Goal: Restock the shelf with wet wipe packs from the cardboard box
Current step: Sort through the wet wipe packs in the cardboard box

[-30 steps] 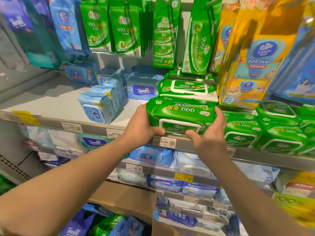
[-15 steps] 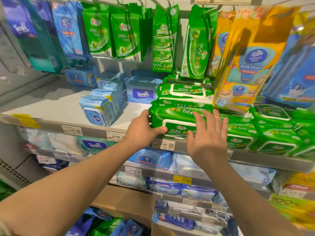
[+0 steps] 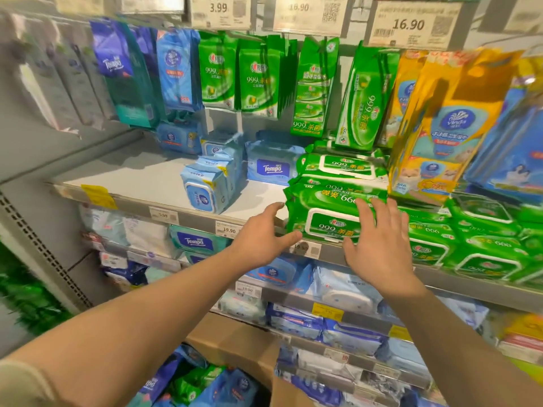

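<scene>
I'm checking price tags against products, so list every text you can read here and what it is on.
"3.99": tag above the hooks
"16.90": tag at upper right
"19.90": shelf-edge tag
"Tempo": blue pack on the shelf
"Tempo": hanging dark blue pack
"999": lid of the front green pack
"Vinda": yellow hanging pack
The "18.90" tag is blurred; the QR codes, the small print and the lower tags are unreadable.

I read "999" on the green wipe pack [image 3: 332, 221] at centre, "Tempo" on the blue pack [image 3: 271, 168] behind, and "16.90" on the price tag [image 3: 411, 24] upper right.
</scene>
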